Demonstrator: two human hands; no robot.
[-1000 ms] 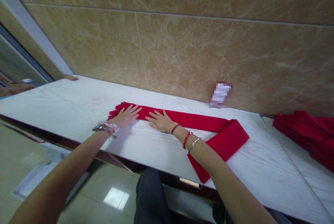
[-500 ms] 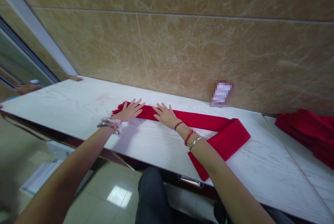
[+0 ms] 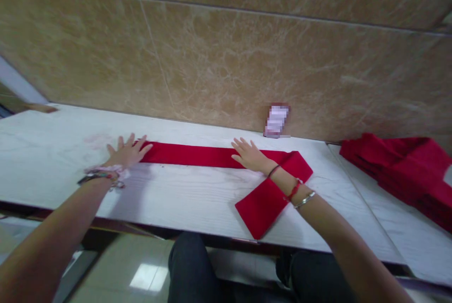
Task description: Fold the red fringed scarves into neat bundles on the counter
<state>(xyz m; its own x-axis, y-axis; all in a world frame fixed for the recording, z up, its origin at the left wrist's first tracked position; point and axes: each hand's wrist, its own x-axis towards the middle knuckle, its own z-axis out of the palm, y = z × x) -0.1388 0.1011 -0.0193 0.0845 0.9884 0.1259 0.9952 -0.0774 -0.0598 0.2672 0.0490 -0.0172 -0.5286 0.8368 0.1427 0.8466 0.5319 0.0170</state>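
A long red scarf [image 3: 197, 156] lies flat along the back of a white wood-grain table [image 3: 183, 195], bent at its right end so one part runs toward the front edge. My left hand [image 3: 126, 152] rests flat on the scarf's left end, fingers spread. My right hand [image 3: 249, 155] lies flat on the scarf near the bend, fingers apart. Both wrists wear bracelets.
A pile of red fabric [image 3: 402, 171] sits at the right on the adjoining table top. A small blurred card [image 3: 276, 121] leans against the tan marble wall [image 3: 226, 58]. My dark-trousered knees [image 3: 197, 265] show below the table's front edge.
My hands have slid apart along the scarf: the left toward its left end, the right toward the bend. The view has swung to the right.
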